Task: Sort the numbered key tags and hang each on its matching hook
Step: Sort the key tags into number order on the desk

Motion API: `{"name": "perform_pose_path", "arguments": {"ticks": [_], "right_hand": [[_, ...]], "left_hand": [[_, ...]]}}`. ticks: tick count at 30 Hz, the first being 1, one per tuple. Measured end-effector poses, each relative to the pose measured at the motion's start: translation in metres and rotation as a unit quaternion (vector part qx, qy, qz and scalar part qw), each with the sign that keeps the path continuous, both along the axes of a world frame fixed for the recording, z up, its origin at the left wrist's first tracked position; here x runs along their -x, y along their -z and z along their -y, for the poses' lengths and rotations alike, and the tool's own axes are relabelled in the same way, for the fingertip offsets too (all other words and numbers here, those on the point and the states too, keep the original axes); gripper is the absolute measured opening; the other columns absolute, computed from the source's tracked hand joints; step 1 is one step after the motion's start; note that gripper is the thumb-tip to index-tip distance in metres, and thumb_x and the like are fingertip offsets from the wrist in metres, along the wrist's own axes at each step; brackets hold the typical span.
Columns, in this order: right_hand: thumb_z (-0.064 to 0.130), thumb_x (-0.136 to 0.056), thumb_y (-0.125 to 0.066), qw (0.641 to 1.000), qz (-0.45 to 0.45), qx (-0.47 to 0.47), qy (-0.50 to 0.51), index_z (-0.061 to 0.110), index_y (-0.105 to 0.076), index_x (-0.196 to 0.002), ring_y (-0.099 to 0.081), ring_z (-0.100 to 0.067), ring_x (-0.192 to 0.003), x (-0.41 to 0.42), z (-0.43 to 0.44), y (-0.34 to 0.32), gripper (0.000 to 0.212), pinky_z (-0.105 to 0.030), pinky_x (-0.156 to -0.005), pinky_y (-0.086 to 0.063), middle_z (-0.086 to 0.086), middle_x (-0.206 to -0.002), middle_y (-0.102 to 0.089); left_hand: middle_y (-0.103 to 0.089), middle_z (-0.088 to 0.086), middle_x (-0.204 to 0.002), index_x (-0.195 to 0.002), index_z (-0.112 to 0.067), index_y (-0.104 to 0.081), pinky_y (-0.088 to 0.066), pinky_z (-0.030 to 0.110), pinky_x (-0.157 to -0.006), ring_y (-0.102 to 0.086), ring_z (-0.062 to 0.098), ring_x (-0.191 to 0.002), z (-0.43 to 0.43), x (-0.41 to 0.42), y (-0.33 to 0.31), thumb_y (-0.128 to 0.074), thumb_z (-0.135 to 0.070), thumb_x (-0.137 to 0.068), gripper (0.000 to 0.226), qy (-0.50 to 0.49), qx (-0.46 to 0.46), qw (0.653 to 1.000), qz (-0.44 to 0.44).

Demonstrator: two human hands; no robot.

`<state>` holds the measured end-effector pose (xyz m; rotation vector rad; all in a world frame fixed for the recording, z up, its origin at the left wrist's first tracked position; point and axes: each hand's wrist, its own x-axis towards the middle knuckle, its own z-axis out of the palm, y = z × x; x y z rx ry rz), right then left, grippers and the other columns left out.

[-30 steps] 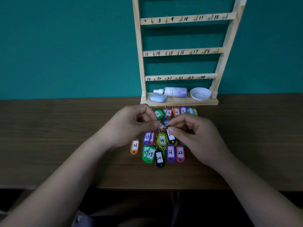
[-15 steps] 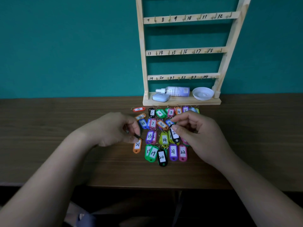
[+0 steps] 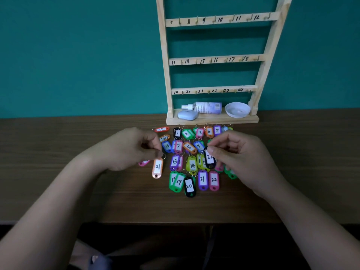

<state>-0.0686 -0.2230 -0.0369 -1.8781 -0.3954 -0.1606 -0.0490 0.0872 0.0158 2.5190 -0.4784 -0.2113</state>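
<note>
Tag 21 (image 3: 157, 168) now in left fingers (image 3: 155, 152)

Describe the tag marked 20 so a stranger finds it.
Start at the wooden rack against the wall; tags lie on the table before it. In the row farthest from the rack, tag 20 sits between green 19 and purple 21, the only black one there.

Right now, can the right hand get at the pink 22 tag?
Likely yes: the pink 22 tag lies uncovered beside the right hand, though it is pinching a black tag.
</note>
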Motion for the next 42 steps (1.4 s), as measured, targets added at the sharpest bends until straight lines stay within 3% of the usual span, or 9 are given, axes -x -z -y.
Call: {"name": "perform_pose_path", "arguments": {"ticks": [4, 7, 10, 13, 18, 22, 32, 36, 42], "right_hand": [[0.016, -0.096, -0.08, 0.999, -0.026, 0.014, -0.021, 0.029, -0.077, -0.093, -0.076, -0.019, -0.067, 0.002, 0.008, -0.005, 0.014, -0.024, -0.056, -0.055, -0.002, -0.084, -0.078], [0.014, -0.095, -0.081, 0.997, -0.055, 0.037, -0.037, 0.022, -0.077, -0.093, -0.077, -0.02, -0.069, 0.002, 0.015, -0.01, 0.009, -0.026, -0.056, -0.058, -0.004, -0.083, -0.078], [0.011, -0.093, -0.082, 0.993, -0.091, 0.053, -0.046, 0.016, -0.077, -0.092, -0.078, -0.024, -0.069, 0.003, 0.019, -0.013, 0.007, -0.028, -0.057, -0.059, -0.007, -0.08, -0.078], [0.01, -0.093, -0.083, 0.988, -0.123, 0.075, -0.053, 0.013, -0.076, -0.093, -0.078, -0.025, -0.067, 0.005, 0.021, -0.012, 0.007, -0.028, -0.056, -0.058, -0.007, -0.079, -0.078], [0.011, -0.093, -0.082, 0.982, -0.142, 0.105, -0.064, 0.013, -0.076, -0.097, -0.079, -0.023, -0.069, 0.006, 0.02, -0.012, 0.008, -0.026, -0.057, -0.059, -0.006, -0.082, -0.079], [0.014, -0.092, -0.084, 0.983, -0.133, 0.112, -0.057, 0.016, -0.075, -0.095, -0.078, -0.022, -0.065, 0.006, 0.018, -0.008, 0.01, -0.026, -0.054, -0.057, -0.004, -0.081, -0.079], [0.033, -0.09, -0.085, 0.978, -0.073, 0.196, -0.02, 0.031, -0.072, -0.087, -0.071, -0.012, -0.054, 0.006, 0.016, -0.008, 0.014, -0.014, -0.046, -0.045, 0.01, -0.079, -0.077], [0.037, -0.094, -0.08, 0.98, -0.035, 0.197, 0.007, 0.033, -0.072, -0.084, -0.071, -0.007, -0.057, 0.008, 0.015, -0.011, 0.014, -0.022, -0.056, -0.051, 0.015, -0.078, -0.077], [0.031, -0.099, -0.075, 0.986, 0.021, 0.162, 0.035, 0.034, -0.072, -0.086, -0.073, 0.0, -0.071, 0.009, 0.011, -0.011, 0.014, -0.028, -0.071, -0.053, 0.015, -0.073, -0.075]], "left_hand": [[-0.074, -0.005, -0.075, -0.088, -0.028, -0.072, -0.05, 0.032, -0.067, -0.065, 0.021, -0.065, 0.012, 0.008, -0.006, -0.075, -0.025, -0.097, 0.01, 0.013, 0.045, 0.998, 0.038], [-0.072, -0.011, -0.077, -0.089, -0.03, -0.072, -0.047, 0.025, -0.065, -0.06, 0.005, -0.065, 0.03, 0.017, -0.005, -0.074, -0.021, -0.098, 0.013, 0.038, 0.079, 0.995, 0.057], [-0.074, -0.009, -0.088, -0.092, -0.03, -0.071, -0.049, 0.025, -0.07, -0.064, 0.01, -0.077, 0.052, 0.022, 0.004, -0.072, -0.022, -0.098, 0.01, 0.056, 0.077, 0.994, 0.048], [-0.07, -0.011, -0.085, -0.09, -0.031, -0.067, -0.044, 0.017, -0.065, -0.06, 0.004, -0.074, 0.069, 0.024, 0.013, -0.072, -0.022, -0.099, 0.014, 0.071, 0.056, 0.995, 0.045], [-0.065, -0.011, -0.092, -0.093, -0.035, -0.06, -0.049, 0.03, -0.075, -0.06, 0.01, -0.085, 0.083, 0.022, 0.02, -0.067, -0.026, -0.103, 0.015, 0.099, 0.003, 0.994, 0.042], [-0.064, -0.019, -0.093, -0.096, -0.036, -0.061, -0.037, 0.011, -0.069, -0.057, -0.002, -0.085, 0.085, 0.021, 0.022, -0.067, -0.024, -0.102, 0.015, 0.107, -0.019, 0.992, 0.063], [-0.061, -0.014, -0.096, -0.095, -0.03, -0.071, -0.037, 0.01, -0.073, -0.056, -0.001, -0.09, 0.086, 0.015, 0.029, -0.076, -0.019, -0.094, 0.012, 0.104, -0.01, 0.988, 0.113], [-0.066, -0.009, -0.094, -0.095, -0.026, -0.071, -0.047, 0.021, -0.074, -0.06, 0.006, -0.087, 0.081, 0.01, 0.026, -0.075, -0.021, -0.095, 0.006, 0.084, 0.016, 0.989, 0.123], [-0.072, -0.014, -0.088, -0.094, -0.031, -0.071, -0.042, 0.012, -0.068, -0.063, 0.001, -0.083, 0.054, -0.002, 0.022, -0.075, -0.026, -0.096, 0.007, 0.004, 0.016, 0.991, 0.13]]}}
